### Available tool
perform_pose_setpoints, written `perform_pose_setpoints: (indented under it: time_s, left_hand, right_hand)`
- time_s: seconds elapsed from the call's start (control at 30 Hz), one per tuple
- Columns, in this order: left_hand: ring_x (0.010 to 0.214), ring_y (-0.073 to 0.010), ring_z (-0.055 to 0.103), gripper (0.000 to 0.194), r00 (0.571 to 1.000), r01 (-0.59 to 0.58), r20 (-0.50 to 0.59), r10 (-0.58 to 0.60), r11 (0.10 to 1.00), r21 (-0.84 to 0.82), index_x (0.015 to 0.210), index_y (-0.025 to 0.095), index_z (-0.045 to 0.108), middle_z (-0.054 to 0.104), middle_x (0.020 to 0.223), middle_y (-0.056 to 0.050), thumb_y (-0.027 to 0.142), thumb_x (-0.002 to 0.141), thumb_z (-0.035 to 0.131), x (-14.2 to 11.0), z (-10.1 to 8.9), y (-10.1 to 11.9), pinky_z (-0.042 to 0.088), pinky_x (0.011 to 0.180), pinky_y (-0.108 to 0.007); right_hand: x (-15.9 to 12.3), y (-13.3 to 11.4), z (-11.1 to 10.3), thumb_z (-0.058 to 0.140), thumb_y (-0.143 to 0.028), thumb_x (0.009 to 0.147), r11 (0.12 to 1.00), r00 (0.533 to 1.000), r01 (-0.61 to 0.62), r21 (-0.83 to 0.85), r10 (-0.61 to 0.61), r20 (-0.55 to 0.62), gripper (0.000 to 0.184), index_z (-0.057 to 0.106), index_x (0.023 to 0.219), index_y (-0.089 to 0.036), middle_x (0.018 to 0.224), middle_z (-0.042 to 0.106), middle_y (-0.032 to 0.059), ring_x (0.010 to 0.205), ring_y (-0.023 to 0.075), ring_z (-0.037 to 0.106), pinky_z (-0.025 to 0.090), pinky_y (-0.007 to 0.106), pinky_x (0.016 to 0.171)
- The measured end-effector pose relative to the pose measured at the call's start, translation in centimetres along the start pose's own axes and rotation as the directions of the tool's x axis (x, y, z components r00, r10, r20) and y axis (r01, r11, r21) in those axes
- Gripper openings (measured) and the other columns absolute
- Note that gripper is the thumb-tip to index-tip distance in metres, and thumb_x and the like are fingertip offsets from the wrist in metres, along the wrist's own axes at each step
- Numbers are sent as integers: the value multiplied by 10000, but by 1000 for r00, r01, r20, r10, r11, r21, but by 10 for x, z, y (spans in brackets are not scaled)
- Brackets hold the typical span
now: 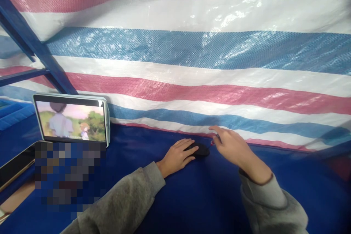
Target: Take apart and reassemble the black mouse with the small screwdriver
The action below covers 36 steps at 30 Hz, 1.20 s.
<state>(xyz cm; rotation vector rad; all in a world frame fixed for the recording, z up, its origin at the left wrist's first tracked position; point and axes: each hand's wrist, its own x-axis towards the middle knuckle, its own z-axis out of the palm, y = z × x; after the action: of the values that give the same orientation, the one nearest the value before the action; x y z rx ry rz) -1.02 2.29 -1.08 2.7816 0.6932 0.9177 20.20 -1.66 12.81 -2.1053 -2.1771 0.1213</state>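
Observation:
A black, rounded, mouse-shaped object (203, 149) lies on the blue surface (197, 193). My left hand (179, 155) rests over its left end, fingers curled onto it and covering part of it. Just to the right and a little above, my right hand (230, 145) is raised, its index finger reaching left. Between that hand's thumb and fingers shows a thin, small thing with red on it (212, 142). Most of this thing is hidden, so its kind cannot be made out.
A striped plastic sheet (175, 47) hangs behind the surface. On the left, a tablet (71, 119) stands upright playing a cartoon. A phone (18, 164) and another person's arm (22, 193) are beside a blurred patch. A blue metal frame (35, 44) slants at the upper left.

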Motion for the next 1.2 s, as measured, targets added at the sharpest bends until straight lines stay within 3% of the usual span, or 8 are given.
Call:
perform_pose_setpoints:
  time_s: [0.17,0.3,0.47,0.63,0.77,1.2]
  left_hand:
    - [1328,-226,500,359,1000,-6,-13,6,1000,-4,1333,231,557,545,1407,-94,364,1008,482,0,0,1,423,1120,-450]
    - [1333,-226,495,360,1000,-2,-11,2,1000,-8,1336,238,554,544,1408,-90,359,1003,496,0,0,1,421,1121,-454]
    - [1335,-221,493,358,1000,-3,-9,3,1000,3,1325,229,565,549,1403,-89,359,996,510,0,0,1,415,1130,-438]
    - [1334,-220,493,364,1000,-6,-4,6,1000,13,1339,238,551,537,1417,-85,358,999,502,-1,1,0,416,1129,-442]
    - [1331,-218,495,366,1000,-8,-11,9,1000,9,1336,230,555,541,1412,-89,361,998,504,-1,1,0,415,1129,-435]
    - [1347,-224,477,362,1000,-12,-6,12,1000,8,1341,239,547,532,1420,-87,354,1000,501,-1,2,-1,415,1127,-451]
  right_hand:
    - [2,5,3,360,-298,951,1000,1000,2,-27,-2,-2,430,571,1309,-189,862,755,88,846,268,701,441,341,711]
    - [3,8,5,375,-386,965,1000,999,14,-1,-14,-30,431,601,1274,-188,809,749,81,826,252,701,446,319,709]
    - [3,8,4,328,-500,977,1000,1000,-13,7,13,-21,475,684,1059,-197,791,742,91,813,260,699,434,315,671]
    - [0,4,0,398,-387,943,998,998,-56,-30,55,-16,434,629,1234,-162,864,755,113,860,279,702,455,340,710]
    - [1,3,1,406,-259,906,999,1000,-11,-36,10,-28,454,606,1293,-132,987,756,138,970,300,690,468,369,791]
    - [0,2,-2,356,-315,957,999,999,47,-5,-47,-17,429,626,1271,-204,806,762,67,815,252,711,471,333,721]
